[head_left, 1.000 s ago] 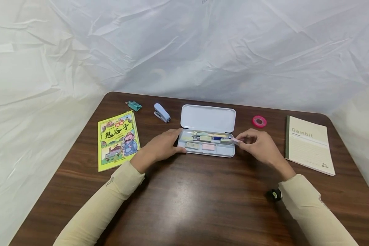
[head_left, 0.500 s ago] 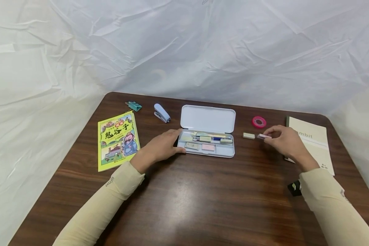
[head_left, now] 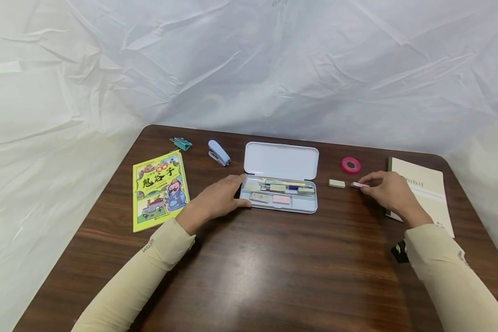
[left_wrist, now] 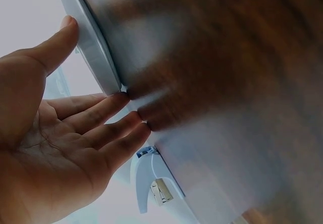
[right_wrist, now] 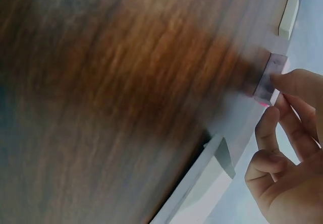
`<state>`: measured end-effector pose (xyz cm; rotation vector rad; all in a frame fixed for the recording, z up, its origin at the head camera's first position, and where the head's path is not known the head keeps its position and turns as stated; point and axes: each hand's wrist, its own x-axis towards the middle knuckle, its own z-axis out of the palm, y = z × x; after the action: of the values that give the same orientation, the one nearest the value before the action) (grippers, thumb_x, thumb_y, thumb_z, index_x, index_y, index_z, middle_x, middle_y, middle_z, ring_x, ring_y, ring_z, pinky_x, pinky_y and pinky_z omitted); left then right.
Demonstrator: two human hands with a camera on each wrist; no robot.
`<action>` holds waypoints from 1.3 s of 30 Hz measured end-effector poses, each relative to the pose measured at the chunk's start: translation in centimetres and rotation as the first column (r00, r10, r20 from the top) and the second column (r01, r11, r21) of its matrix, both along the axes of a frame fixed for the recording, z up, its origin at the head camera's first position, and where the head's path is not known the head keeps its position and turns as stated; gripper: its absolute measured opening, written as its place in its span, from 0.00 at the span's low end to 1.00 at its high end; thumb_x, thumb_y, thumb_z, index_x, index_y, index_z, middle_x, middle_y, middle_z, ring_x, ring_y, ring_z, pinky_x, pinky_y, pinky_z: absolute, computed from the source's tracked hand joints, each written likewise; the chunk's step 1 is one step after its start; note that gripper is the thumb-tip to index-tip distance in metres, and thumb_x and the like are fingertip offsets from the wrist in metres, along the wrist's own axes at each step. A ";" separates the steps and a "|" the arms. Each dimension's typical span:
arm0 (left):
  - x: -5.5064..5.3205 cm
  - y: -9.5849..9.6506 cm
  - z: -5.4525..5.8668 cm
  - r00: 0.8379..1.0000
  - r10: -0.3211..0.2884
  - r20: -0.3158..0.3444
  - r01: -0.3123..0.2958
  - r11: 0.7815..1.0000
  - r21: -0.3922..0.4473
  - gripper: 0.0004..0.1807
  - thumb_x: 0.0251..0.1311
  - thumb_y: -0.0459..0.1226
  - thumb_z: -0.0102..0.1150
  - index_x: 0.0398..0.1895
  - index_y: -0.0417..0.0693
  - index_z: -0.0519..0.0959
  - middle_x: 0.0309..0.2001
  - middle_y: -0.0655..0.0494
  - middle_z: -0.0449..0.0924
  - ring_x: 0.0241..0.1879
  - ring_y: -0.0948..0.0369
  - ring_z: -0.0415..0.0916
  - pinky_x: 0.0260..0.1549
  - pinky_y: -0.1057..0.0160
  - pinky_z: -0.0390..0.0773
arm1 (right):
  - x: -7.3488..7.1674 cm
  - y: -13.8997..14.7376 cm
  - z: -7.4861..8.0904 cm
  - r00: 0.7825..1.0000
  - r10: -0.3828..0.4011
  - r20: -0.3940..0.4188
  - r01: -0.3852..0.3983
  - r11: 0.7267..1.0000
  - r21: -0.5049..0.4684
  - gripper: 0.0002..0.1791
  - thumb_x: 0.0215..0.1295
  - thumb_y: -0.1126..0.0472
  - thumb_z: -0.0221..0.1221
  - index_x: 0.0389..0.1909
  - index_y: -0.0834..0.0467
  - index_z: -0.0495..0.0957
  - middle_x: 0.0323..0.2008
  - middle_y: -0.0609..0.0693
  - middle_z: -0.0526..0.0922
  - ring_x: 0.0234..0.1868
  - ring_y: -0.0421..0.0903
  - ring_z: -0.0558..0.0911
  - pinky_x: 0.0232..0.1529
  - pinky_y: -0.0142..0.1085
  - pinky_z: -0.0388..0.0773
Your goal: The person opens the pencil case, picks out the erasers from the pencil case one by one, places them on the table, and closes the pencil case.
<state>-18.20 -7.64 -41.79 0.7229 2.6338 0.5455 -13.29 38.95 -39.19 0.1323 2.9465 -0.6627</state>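
Note:
A pale blue pencil case lies with its lid raised mid-table, holding several erasers and some pens. At its left end is my left hand. In the left wrist view the thumb touches the case's side and the straight fingers reach its corner. To the right of the case, my right hand pinches a small pink-and-white eraser between thumb and fingers, down at the table surface. Just left of it lies a whitish eraser, apart from it. The right wrist view shows the pinched eraser closer.
A yellow comic book lies at the left. Behind it are a folded teal item and a light blue stapler. A pink tape roll sits beyond the loose erasers. Partly under my right hand lies a cream notebook.
My right hand has moved right from the pencil case with the pink eraser, down to the table. The whitish eraser now shows beside it. My left hand stays in place.

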 end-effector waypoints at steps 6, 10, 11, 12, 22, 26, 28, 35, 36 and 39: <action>-0.2 -0.1 -0.4 1.000 0.000 0.003 0.000 1.000 0.008 0.54 0.79 0.60 0.69 0.94 0.41 0.57 0.88 0.38 0.67 0.86 0.46 0.69 0.83 0.43 0.74 | 0.1 0.1 0.0 1.000 -0.006 0.010 0.006 1.000 -0.026 0.10 0.76 0.61 0.73 0.50 0.63 0.92 0.43 0.65 0.93 0.33 0.50 0.75 0.36 0.40 0.73; -0.1 0.0 -0.2 1.000 0.001 0.007 -0.001 1.000 0.012 0.54 0.79 0.59 0.70 0.94 0.41 0.57 0.88 0.39 0.67 0.86 0.45 0.70 0.82 0.42 0.75 | 0.0 0.0 -0.2 1.000 -0.008 0.010 0.008 0.999 -0.038 0.07 0.75 0.62 0.74 0.48 0.62 0.92 0.44 0.65 0.94 0.33 0.50 0.77 0.37 0.40 0.73; -0.1 0.0 -0.2 1.000 0.001 0.009 -0.001 1.000 0.015 0.54 0.79 0.59 0.70 0.93 0.41 0.57 0.88 0.39 0.67 0.86 0.45 0.70 0.82 0.42 0.75 | 0.0 -0.1 -0.2 1.000 -0.008 0.010 0.008 0.999 -0.040 0.07 0.75 0.62 0.74 0.48 0.62 0.92 0.43 0.65 0.94 0.33 0.50 0.76 0.36 0.40 0.72; -0.1 0.0 -0.2 1.000 0.000 0.010 0.000 1.000 0.017 0.54 0.79 0.58 0.71 0.93 0.40 0.58 0.88 0.39 0.67 0.86 0.45 0.70 0.82 0.42 0.75 | 0.0 -0.1 -0.2 1.000 -0.008 0.011 0.009 0.999 -0.043 0.07 0.75 0.63 0.74 0.47 0.62 0.92 0.41 0.64 0.93 0.33 0.50 0.75 0.35 0.40 0.71; 0.2 -0.1 0.3 1.000 0.004 0.013 -0.004 1.000 0.016 0.53 0.80 0.59 0.70 0.94 0.41 0.57 0.87 0.38 0.67 0.85 0.45 0.71 0.82 0.43 0.75 | 0.2 -0.3 -0.3 1.000 -0.011 0.008 0.011 0.999 -0.050 0.10 0.74 0.62 0.75 0.49 0.64 0.91 0.37 0.61 0.91 0.30 0.49 0.71 0.32 0.41 0.68; 0.0 -0.1 0.0 1.000 0.003 0.019 -0.004 1.000 0.020 0.54 0.79 0.59 0.70 0.94 0.42 0.57 0.88 0.39 0.67 0.85 0.46 0.71 0.81 0.42 0.76 | 0.4 -1.1 0.1 1.000 0.024 0.005 -0.024 0.999 -0.048 0.15 0.77 0.58 0.73 0.54 0.64 0.92 0.42 0.62 0.94 0.33 0.46 0.79 0.36 0.38 0.73; -0.3 -0.2 -0.7 1.000 0.002 0.008 -0.002 1.000 0.025 0.55 0.78 0.60 0.70 0.94 0.42 0.57 0.88 0.40 0.67 0.85 0.46 0.71 0.81 0.42 0.75 | 0.4 -2.4 0.6 0.998 0.054 -0.022 -0.055 0.997 -0.059 0.16 0.78 0.56 0.72 0.55 0.65 0.91 0.44 0.62 0.95 0.35 0.46 0.82 0.38 0.38 0.76; -0.7 -0.5 -1.6 1.000 0.010 0.008 -0.010 0.999 0.039 0.55 0.77 0.61 0.71 0.94 0.45 0.57 0.88 0.43 0.67 0.86 0.48 0.70 0.83 0.42 0.74 | 0.6 -9.7 2.0 0.984 0.143 -0.101 -0.153 0.984 -0.094 0.15 0.77 0.55 0.74 0.57 0.59 0.94 0.53 0.62 0.95 0.42 0.52 0.86 0.42 0.40 0.80; -0.6 -0.4 -1.3 1.000 0.011 0.012 -0.012 0.999 0.038 0.55 0.77 0.60 0.71 0.94 0.44 0.57 0.89 0.43 0.67 0.86 0.48 0.69 0.83 0.42 0.74 | 0.6 -10.5 2.1 0.983 0.155 -0.102 -0.164 0.982 -0.091 0.15 0.77 0.56 0.74 0.58 0.58 0.94 0.55 0.62 0.94 0.44 0.52 0.86 0.43 0.40 0.80; 0.0 -0.1 0.0 1.000 0.011 0.029 -0.011 1.000 0.020 0.53 0.79 0.57 0.71 0.94 0.42 0.57 0.88 0.40 0.67 0.86 0.45 0.69 0.83 0.41 0.74 | 0.7 -12.4 1.9 0.980 0.177 -0.096 -0.185 0.979 -0.084 0.15 0.76 0.58 0.75 0.59 0.58 0.94 0.59 0.63 0.93 0.44 0.54 0.84 0.42 0.40 0.79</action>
<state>-18.19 -7.77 -41.82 0.7017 2.6110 0.5814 -12.55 26.52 -37.28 -0.1766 2.9556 -0.7953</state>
